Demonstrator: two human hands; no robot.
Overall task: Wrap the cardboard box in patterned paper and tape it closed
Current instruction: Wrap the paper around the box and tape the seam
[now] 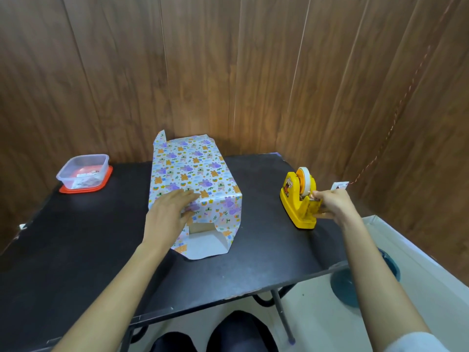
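Right now your black table (pixel 76 237) carries everything, and the cardboard box (pixel 200 228) lies at its middle, lengthwise away from you. The patterned paper (pixel 193 168) covers its top and sides, but the near end is open: bare cardboard shows there, and the paper's bottom flap (pixel 205 246) lies white side up on the table. Well off to the left, at the far edge, stands a clear plastic tub (pixel 83 174) on a red lid. A yellow tape dispenser (pixel 299 199) sits to the right of the box, apart from it.

Your left hand (pixel 170 212) lies flat on the box's near top edge, fingers (pixel 185 195) straight and close together, pressing the paper where it folds down over the open end. Your right hand (pixel 332 204) is at the near end of the dispenser, its fingers curled round it, forefinger on top by the roll and thumb lower down. Whether they also pinch the tape's end, you cannot tell.
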